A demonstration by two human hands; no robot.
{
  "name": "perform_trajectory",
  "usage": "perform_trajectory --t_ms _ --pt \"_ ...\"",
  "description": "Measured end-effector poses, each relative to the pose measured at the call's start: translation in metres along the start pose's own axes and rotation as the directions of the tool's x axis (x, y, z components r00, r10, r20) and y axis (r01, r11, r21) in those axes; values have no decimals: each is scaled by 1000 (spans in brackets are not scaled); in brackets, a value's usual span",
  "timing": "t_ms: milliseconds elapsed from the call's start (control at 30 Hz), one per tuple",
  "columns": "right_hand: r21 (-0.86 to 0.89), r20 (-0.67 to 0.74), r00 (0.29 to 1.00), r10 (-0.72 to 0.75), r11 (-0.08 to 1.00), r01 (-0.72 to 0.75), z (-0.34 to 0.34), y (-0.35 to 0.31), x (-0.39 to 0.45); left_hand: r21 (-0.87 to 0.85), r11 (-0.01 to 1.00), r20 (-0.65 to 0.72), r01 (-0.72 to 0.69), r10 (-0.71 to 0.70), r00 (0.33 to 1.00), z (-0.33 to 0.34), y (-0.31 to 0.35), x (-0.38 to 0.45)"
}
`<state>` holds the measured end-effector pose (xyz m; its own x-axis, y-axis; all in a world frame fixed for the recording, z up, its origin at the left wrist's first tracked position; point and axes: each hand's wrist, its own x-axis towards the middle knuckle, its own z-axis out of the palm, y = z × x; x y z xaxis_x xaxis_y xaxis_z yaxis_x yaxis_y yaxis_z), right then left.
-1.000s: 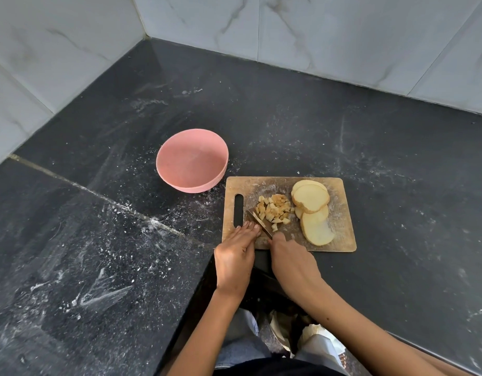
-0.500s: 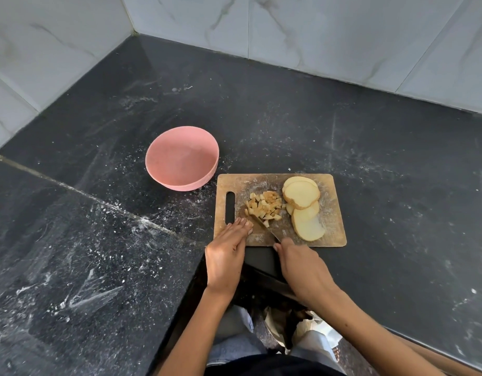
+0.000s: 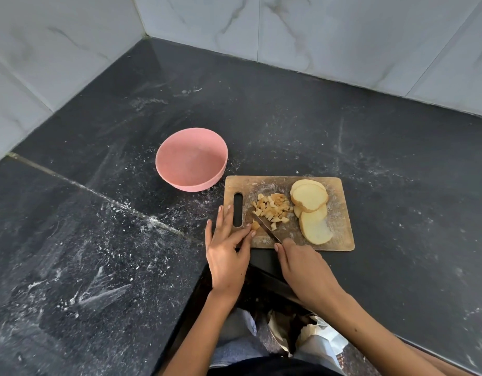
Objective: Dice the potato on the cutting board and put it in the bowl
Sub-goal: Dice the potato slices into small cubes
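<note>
Black stone forms the table (image 3: 316, 126), dusted with white smears and set into a corner of two pale marble-tiled walls (image 3: 343, 36). One wooden cutting board (image 3: 340, 213) lies near the table's front edge, its handle slot toward the left. On it sit about four round potato slices (image 3: 311, 210), overlapping in a stack at the right half, and one loose heap of small potato dice (image 3: 273, 208) in the middle. One pink bowl (image 3: 191, 158) stands just beside the board's far left corner, with nothing visible inside.

The left hand (image 3: 226, 251) lies flat with fingers straight across the board's left edge, fingertips touching a stray dice piece. The right hand (image 3: 302, 264) grips one knife (image 3: 265, 227), its blade angled into the near side of the heap.

Wide bare table stretches toward the far corner and both side edges.
</note>
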<state>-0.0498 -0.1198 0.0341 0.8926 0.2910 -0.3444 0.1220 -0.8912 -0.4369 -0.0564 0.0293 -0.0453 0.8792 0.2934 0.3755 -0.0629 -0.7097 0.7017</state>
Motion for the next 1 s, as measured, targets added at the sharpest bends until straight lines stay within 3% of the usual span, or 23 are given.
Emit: perform_trajectory --t_ms 267,533,1000 --pt "-42 27 1000 13 999 -11 2 -6 5 8 999 7 54 -54 999 3 0 1" --pt "-136 64 995 78 988 -68 5 -13 5 126 990 15 -60 58 998 5 2 5" --pt "-186 137 979 153 974 -127 4 1 -9 49 999 27 17 -18 999 0 4 9"
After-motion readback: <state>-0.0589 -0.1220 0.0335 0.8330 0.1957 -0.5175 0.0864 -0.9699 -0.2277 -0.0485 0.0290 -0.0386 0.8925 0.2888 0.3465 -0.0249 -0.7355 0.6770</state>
